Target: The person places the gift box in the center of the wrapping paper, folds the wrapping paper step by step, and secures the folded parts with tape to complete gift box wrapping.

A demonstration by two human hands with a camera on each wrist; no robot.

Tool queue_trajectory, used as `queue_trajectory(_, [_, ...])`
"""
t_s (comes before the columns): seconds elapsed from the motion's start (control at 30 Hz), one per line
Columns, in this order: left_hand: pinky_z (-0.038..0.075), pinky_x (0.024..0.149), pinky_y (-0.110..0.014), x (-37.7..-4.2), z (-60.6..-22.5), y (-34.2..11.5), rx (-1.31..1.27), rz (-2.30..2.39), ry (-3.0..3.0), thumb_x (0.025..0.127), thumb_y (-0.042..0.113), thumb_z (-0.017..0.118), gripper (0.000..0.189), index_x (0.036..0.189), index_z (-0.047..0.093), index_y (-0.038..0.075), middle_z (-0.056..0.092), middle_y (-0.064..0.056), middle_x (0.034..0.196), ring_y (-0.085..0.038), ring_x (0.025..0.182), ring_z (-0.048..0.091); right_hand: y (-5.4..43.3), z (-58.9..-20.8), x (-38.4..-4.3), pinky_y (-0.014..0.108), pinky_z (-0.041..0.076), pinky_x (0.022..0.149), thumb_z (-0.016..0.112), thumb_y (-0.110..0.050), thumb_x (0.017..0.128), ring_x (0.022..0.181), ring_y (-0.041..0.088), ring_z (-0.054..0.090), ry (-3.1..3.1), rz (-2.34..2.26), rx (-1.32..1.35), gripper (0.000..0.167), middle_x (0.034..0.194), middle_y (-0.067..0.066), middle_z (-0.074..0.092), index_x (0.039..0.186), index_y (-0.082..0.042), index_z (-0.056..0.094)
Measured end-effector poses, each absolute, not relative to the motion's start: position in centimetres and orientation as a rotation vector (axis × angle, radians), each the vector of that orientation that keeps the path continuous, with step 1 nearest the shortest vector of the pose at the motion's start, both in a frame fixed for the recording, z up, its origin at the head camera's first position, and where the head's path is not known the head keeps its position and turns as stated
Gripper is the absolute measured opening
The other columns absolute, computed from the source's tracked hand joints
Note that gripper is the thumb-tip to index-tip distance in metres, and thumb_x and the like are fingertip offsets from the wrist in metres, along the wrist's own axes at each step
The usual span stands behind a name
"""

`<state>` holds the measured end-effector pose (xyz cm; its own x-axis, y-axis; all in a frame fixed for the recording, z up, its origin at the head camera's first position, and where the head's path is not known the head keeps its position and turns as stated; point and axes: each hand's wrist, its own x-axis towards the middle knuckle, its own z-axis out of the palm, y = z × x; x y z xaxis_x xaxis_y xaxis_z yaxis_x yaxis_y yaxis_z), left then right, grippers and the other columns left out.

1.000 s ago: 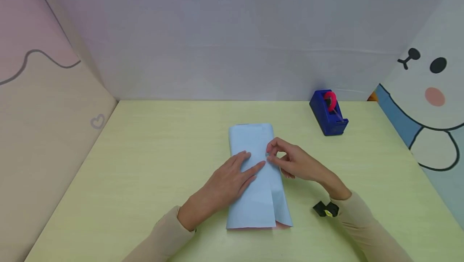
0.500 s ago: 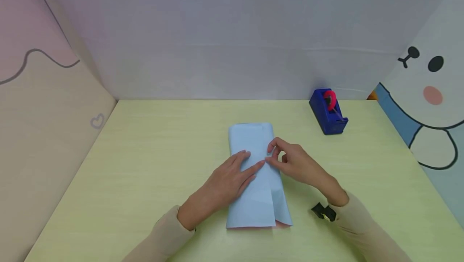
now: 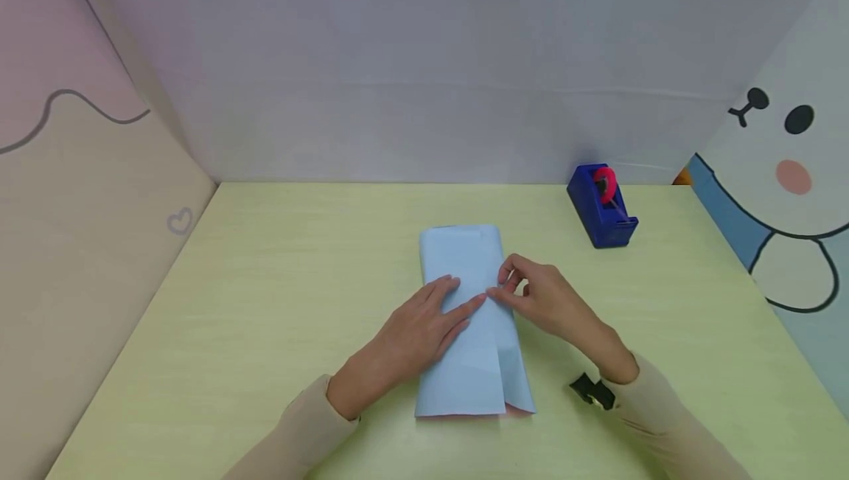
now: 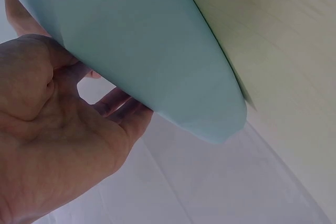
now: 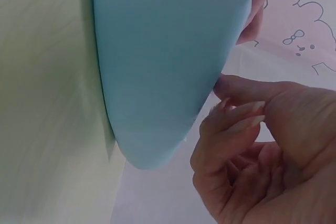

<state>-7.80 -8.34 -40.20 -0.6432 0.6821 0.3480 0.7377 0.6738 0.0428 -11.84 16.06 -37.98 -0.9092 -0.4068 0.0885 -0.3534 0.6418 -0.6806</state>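
A light-blue sheet of paper [image 3: 459, 377], folded over into a loose tube with a lengthwise overlap, lies mid-table; pink shows inside its near end. My left hand [image 3: 413, 334] rests on its left part with fingers spread and straight. At the seam my right hand [image 3: 540, 297] presses its thumb tip to the paper, its index finger bent just beyond. In the right wrist view, that hand's other fingers [image 5: 226, 150] curl loosely beside the paper's bulging side. The left wrist view has the left hand [image 4: 68, 129] at the paper's raised edge.
A blue tape dispenser [image 3: 600, 207] with a red-cored roll stands at the back right of the pale yellow-green table [image 3: 318, 259]. A black clip-like piece [image 3: 592, 391] sits by the right sleeve. Printed cloth walls border the back and sides.
A small clear bit, seen earlier between the right thumb and index finger at the seam, is no longer visible there. The right index finger has shifted slightly right; the left hand stays put.
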Motion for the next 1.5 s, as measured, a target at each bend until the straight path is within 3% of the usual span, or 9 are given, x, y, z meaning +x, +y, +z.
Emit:
queue_trajectory(0.17, [0.050, 0.105, -0.036, -7.9, -40.3, -8.2, -1.140, -0.260, -2.598, 0.103, 0.027, 0.065, 0.044, 0.145, 0.061, 0.019, 0.056, -0.020, 0.135, -0.032, 0.127, 0.056, 16.8, -38.6, -11.8, 0.025, 0.041, 0.050, 0.079, -0.022, 0.092, 0.058, 0.015, 0.051, 2.766, -1.145, -0.541, 0.024, 0.070, -0.003, 0.054, 0.092, -0.010, 0.058])
queue_trajectory(0.3, [0.050, 0.105, -0.035, -8.0, -40.0, -8.2, -1.132, -0.254, -2.616, 0.102, 0.029, 0.065, 0.043, 0.144, 0.062, 0.018, 0.058, -0.018, 0.135, -0.030, 0.126, 0.057, 17.3, -39.5, -11.9, 0.032, 0.054, 0.050, 0.072, -0.020, 0.098, 0.058, 0.020, 0.059, 2.565, -1.292, -0.499, 0.021, 0.079, 0.003, 0.058, 0.098, -0.008, 0.055])
queue_trajectory(0.43, [0.053, 0.101, -0.036, -7.9, -39.7, -8.2, -1.091, -0.310, -2.635, 0.101, 0.030, 0.068, 0.042, 0.139, 0.065, 0.014, 0.060, -0.016, 0.133, -0.029, 0.125, 0.058, 17.6, -40.0, -11.8, 0.039, 0.058, 0.052, 0.064, -0.015, 0.103, 0.060, 0.020, 0.064, 2.454, -1.391, -0.586, 0.017, 0.086, 0.009, 0.060, 0.106, -0.005, 0.051])
queue_trajectory(0.73, [0.057, 0.082, -0.032, -7.7, -39.4, -8.1, -1.026, -0.347, -2.579, 0.094, 0.029, 0.078, 0.034, 0.122, 0.074, 0.010, 0.068, -0.012, 0.118, -0.026, 0.104, 0.063, 18.0, -40.5, -11.1, 0.033, 0.058, 0.053, 0.065, -0.006, 0.101, 0.065, 0.016, 0.067, 2.568, -1.424, -0.845, 0.005, 0.097, 0.006, 0.058, 0.105, -0.008, 0.063])
queue_trajectory(0.9, [0.052, 0.066, -0.025, -7.6, -39.5, -8.0, -1.000, -0.444, -2.564, 0.090, 0.026, 0.082, 0.030, 0.113, 0.073, 0.009, 0.066, -0.010, 0.108, -0.021, 0.087, 0.058, 18.3, -40.3, -10.7, 0.030, 0.058, 0.055, 0.067, -0.003, 0.099, 0.071, 0.021, 0.069, 2.576, -1.412, -0.910, 0.011, 0.109, 0.005, 0.057, 0.108, -0.011, 0.066])
queue_trajectory(1.07, [0.050, 0.056, -0.022, -7.0, -39.8, -8.3, -0.976, -0.527, -2.579, 0.092, 0.023, 0.080, 0.026, 0.111, 0.069, 0.009, 0.061, -0.010, 0.106, -0.019, 0.082, 0.056, 18.5, -40.1, -10.2, 0.028, 0.057, 0.057, 0.064, 0.003, 0.099, 0.078, 0.017, 0.066, 2.531, -1.377, -1.057, 0.019, 0.118, 0.006, 0.061, 0.112, -0.010, 0.069])
queue_trajectory(1.27, [0.053, 0.060, -0.022, -6.4, -39.9, -9.0, -0.991, -0.604, -2.578, 0.092, 0.024, 0.080, 0.030, 0.114, 0.069, 0.008, 0.060, -0.010, 0.108, -0.020, 0.089, 0.055, 18.4, -39.9, -9.6, 0.027, 0.058, 0.065, 0.065, 0.001, 0.099, 0.087, 0.009, 0.065, 2.566, -1.270, -1.119, 0.021, 0.123, 0.003, 0.062, 0.115, -0.011, 0.072])
queue_trajectory(1.5, [0.052, 0.063, -0.021, -6.0, -39.8, -9.7, -1.060, -0.639, -2.587, 0.092, 0.026, 0.080, 0.035, 0.120, 0.069, 0.008, 0.060, -0.009, 0.115, -0.020, 0.093, 0.053, 17.7, -39.6, -8.1, 0.024, 0.057, 0.064, 0.073, -0.018, 0.097, 0.087, 0.007, 0.063, 2.631, -1.185, -1.002, 0.023, 0.130, 0.002, 0.058, 0.119, -0.013, 0.068])
